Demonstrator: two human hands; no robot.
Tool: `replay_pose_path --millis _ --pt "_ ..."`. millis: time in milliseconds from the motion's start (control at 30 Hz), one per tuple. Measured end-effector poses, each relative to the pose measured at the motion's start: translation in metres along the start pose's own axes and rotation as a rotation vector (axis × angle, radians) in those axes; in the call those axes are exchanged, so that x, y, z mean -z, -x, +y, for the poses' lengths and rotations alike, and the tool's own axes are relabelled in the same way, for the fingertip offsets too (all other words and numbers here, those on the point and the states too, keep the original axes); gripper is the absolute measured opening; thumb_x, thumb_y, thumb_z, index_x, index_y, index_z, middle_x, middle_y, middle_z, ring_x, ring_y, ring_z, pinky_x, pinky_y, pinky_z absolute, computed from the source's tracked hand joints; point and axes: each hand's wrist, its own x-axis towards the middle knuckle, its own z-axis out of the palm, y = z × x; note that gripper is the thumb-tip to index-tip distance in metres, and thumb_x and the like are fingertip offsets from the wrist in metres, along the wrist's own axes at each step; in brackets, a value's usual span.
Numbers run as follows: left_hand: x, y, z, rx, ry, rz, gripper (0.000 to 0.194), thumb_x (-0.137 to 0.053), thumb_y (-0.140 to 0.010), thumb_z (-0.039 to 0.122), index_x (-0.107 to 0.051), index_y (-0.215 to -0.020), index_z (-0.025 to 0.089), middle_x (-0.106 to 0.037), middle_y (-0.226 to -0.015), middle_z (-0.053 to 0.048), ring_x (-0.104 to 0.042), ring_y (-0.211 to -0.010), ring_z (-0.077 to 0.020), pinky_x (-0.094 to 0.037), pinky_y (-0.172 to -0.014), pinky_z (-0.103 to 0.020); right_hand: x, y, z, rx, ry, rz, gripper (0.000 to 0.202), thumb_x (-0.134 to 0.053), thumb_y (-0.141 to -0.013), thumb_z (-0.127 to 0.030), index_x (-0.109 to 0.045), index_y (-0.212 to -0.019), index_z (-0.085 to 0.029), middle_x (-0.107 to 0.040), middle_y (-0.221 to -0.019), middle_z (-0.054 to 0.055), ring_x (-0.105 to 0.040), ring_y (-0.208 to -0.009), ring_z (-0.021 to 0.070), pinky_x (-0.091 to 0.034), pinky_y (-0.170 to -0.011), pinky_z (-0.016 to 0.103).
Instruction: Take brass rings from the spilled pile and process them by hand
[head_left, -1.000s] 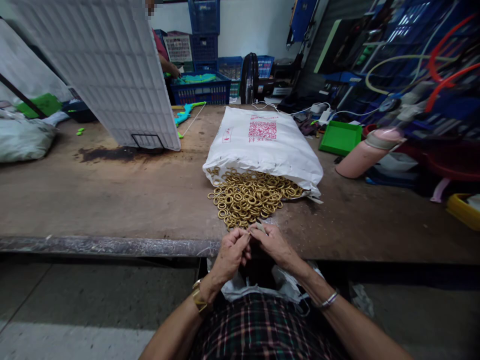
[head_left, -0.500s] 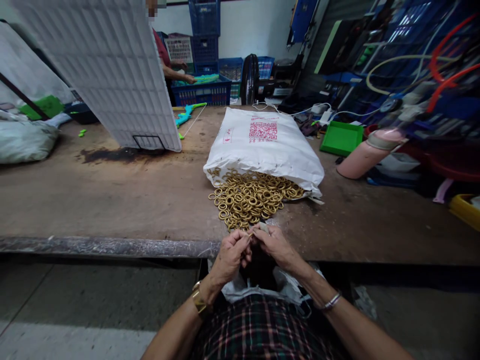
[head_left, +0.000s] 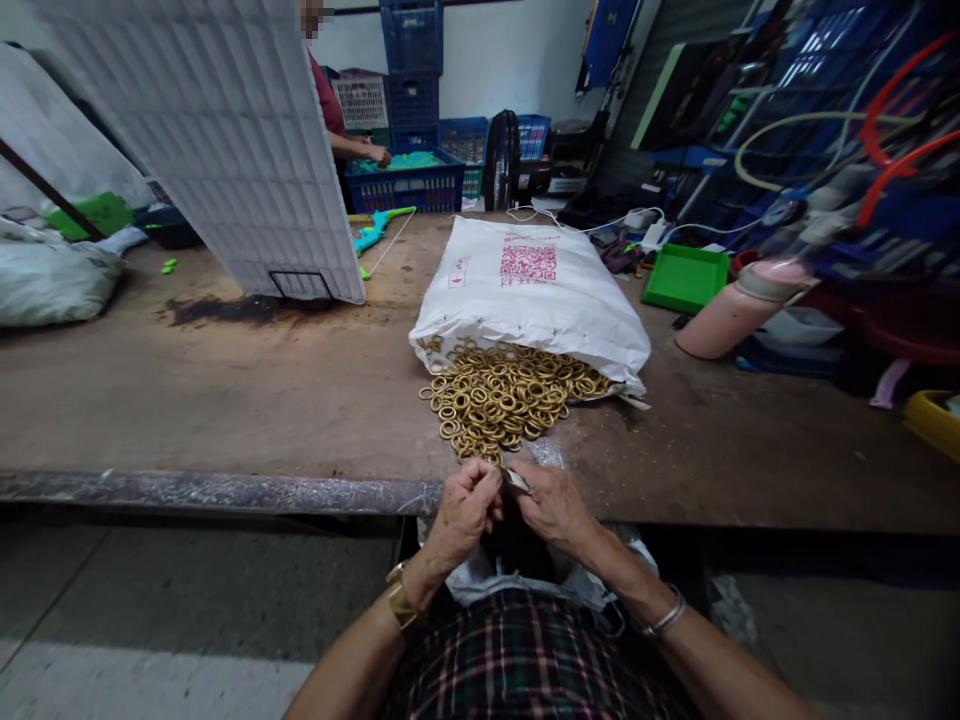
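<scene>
- On a table (head_left: 225, 400), gold rings (head_left: 499, 395) are left heaped before a sack (head_left: 487, 290).
- Pale tool (head_left: 518, 481) gripped in right hand (head_left: 556, 505).
- One ring (head_left: 496, 474), seemingly, pinched in left hand (head_left: 459, 515); amount done not shown.

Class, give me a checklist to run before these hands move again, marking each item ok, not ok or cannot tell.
1. Ring pile close to the hands: ok, just beyond them.
2. White bag open toward the person: ok.
3. All rings inside the bag: not ok, many lie on the table.
4. Right hand free: not ok, it holds a small pale object.
5. Ring in left hand: cannot tell, the fingers obscure it.
</scene>
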Motion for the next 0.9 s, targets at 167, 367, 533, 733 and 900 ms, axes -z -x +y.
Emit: replay_pose_path --millis 167,367,533,733,900 --pt "0.002 0.003 -0.003 -0.037 0.007 -0.025 0.038 -0.053 -0.075 0.054 -0.046 -0.068 0.017 -0.047 -0.050 0.005 -0.039 -0.039 -0.0047 -0.030 -0.039 -0.017 0.005 -0.001 -0.005 -0.005 0.051 -0.117 0.020 -0.036 -0.076 -0.013 -0.055 -0.081 -0.018 -0.062 -0.067 0.003 -0.050 -0.058 0.0133 -0.029 -0.056 0.023" --pt "0.010 0.017 -0.008 0.029 0.262 -0.026 0.034 -0.059 -0.074 0.049 -0.047 -0.072 0.018 -0.046 -0.050 0.006 -0.041 -0.040 -0.0052 -0.026 -0.036 -0.015 0.000 -0.010 -0.007 -0.082 0.334 -0.128 0.027 -0.042 -0.070 -0.011 -0.057 -0.092 -0.018 -0.066 -0.073 0.006 -0.054 -0.061 0.0151 -0.023 -0.054 0.026" --pt "0.024 0.028 0.010 0.010 0.494 0.010 0.033 -0.064 -0.072 0.042 -0.042 -0.067 0.018 -0.046 -0.052 0.006 -0.043 -0.042 -0.0060 -0.027 -0.036 -0.015 -0.003 -0.019 0.002 -0.174 0.392 -0.003 0.021 -0.041 -0.076 -0.014 -0.057 -0.088 -0.018 -0.064 -0.072 0.005 -0.054 -0.061 0.0151 -0.024 -0.054 0.026" --pt "0.045 0.021 0.009 0.036 0.629 0.156 0.031 -0.067 -0.070 0.038 -0.046 -0.074 0.016 -0.059 -0.071 -0.001 -0.047 -0.047 -0.0055 -0.029 -0.037 -0.015 -0.008 -0.020 -0.011 -0.039 0.247 0.084 0.023 -0.041 -0.078 -0.014 -0.057 -0.094 -0.019 -0.067 -0.084 0.005 -0.059 -0.075 0.0163 -0.033 -0.063 0.024" --pt "0.047 0.019 0.006 0.042 0.679 0.168 0.027 -0.066 -0.069 0.035 -0.047 -0.079 0.017 -0.060 -0.069 0.000 -0.044 -0.043 -0.0052 -0.027 -0.036 -0.015 -0.011 -0.030 -0.035 0.007 0.309 -0.025 0.032 -0.043 -0.082 -0.021 -0.051 -0.112 -0.021 -0.064 -0.104 0.007 -0.059 -0.088 0.0183 -0.037 -0.070 0.025"
